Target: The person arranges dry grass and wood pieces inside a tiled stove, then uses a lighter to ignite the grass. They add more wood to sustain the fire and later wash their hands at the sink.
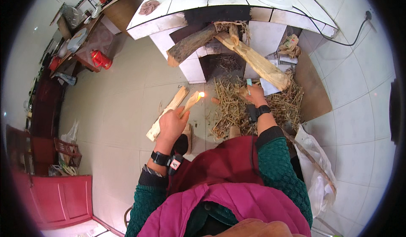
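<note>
My left hand point(173, 122) grips a thin, pale piece of kindling point(191, 102), too small to tell whether wood or dry husk. A small flame point(201, 94) burns at its far tip. Beneath that hand, a split stick of firewood point(169, 110) lies on the floor. My right hand point(256, 94) is closed around a light blue object, apparently a lighter point(249, 82), above a heap of dry straw point(233, 110). Ahead is a white-tiled stove point(193, 67). A bark-covered log point(192, 45) and a split log point(257, 60) stick out of its upper opening.
Ash and twigs point(226, 64) lie in the stove's lower opening. A cardboard sheet point(312, 87) leans by the right wall. A white sack point(312, 170) with a long stick point(312, 160) is at my right. A red thermos point(101, 59) stands left, near a wooden table.
</note>
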`<state>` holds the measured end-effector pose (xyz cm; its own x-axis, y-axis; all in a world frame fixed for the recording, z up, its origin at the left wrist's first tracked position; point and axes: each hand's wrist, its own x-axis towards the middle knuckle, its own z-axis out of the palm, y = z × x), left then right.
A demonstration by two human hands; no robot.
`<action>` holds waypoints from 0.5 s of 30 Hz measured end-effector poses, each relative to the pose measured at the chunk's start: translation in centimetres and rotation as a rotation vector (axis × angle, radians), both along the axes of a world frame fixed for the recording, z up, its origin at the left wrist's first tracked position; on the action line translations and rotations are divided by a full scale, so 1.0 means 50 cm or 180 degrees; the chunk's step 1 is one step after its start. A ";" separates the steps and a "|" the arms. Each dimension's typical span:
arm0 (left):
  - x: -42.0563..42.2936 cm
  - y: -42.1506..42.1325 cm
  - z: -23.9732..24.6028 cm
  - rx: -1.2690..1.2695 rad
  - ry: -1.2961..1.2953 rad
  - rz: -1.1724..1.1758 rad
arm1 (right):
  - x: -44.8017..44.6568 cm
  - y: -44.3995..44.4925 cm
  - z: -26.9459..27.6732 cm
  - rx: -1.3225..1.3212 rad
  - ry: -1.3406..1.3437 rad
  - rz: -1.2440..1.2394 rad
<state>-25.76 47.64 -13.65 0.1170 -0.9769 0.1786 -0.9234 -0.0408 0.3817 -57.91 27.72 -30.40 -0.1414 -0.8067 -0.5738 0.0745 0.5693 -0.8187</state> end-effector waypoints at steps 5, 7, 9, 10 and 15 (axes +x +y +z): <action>0.024 -0.092 -0.088 0.0269 0.0194 0.0103 | -0.122 -0.101 -0.146 -0.0264 -0.0338 -0.0507; 0.034 -0.125 -0.128 0.0251 0.0231 0.0164 | -0.155 -0.145 -0.200 -0.0889 0.0400 -0.0550; 0.040 -0.159 -0.172 0.0266 0.0262 0.0181 | -0.187 -0.190 -0.243 -0.1242 0.1219 -0.0454; 0.045 -0.174 -0.190 0.0330 0.0261 0.0171 | -0.203 -0.210 -0.257 -0.1230 0.1402 -0.0431; 0.057 -0.220 -0.251 0.0779 0.0299 0.0220 | -0.248 -0.271 -0.313 -0.1188 0.2075 -0.0397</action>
<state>-22.91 36.66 -26.21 0.1897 -0.9788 -0.0767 -0.8762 -0.2040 0.4367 -70.30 14.15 -46.04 -0.4610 -0.8867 -0.0351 -0.4446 0.2650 -0.8556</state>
